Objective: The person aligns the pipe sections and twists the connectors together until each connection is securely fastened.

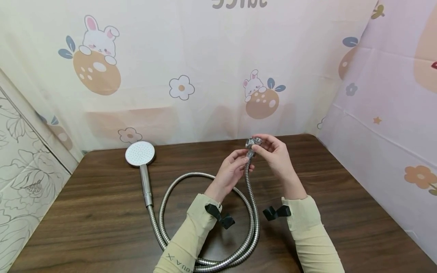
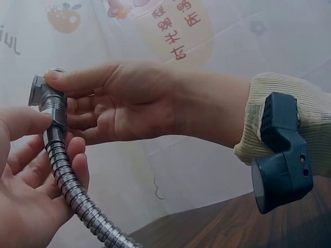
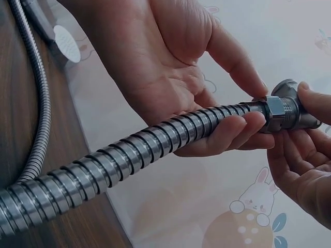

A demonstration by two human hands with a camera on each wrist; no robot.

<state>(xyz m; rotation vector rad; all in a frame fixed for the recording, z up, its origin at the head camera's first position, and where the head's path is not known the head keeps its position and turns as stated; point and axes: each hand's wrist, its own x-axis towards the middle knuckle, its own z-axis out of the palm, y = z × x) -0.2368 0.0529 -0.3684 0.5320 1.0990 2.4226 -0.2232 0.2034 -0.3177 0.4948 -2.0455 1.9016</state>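
Observation:
A chrome pipe fitting (image 1: pixel 253 143) with a side opening sits at the end of a ribbed metal shower hose (image 1: pixel 248 178), held up over the table's far part. My left hand (image 1: pixel 232 170) grips the hose end. Its thumb lies at the hex nut (image 3: pixel 275 111), and its other fingers curl under the hose. The fitting's body is pinched by my right hand (image 1: pixel 278 157), with the thumb on the near side and fingers behind. Threads (image 3: pixel 287 107) show between nut and fitting in the right wrist view. Part of the fitting is hidden behind the right fingers.
A round white-faced shower head (image 1: pixel 140 153) with a chrome handle (image 1: pixel 146 185) lies at the left on the dark wood table (image 1: pixel 102 212), joined to the hose. The hose loops across the middle under my forearms. Printed curtains (image 1: pixel 211 57) stand behind the table.

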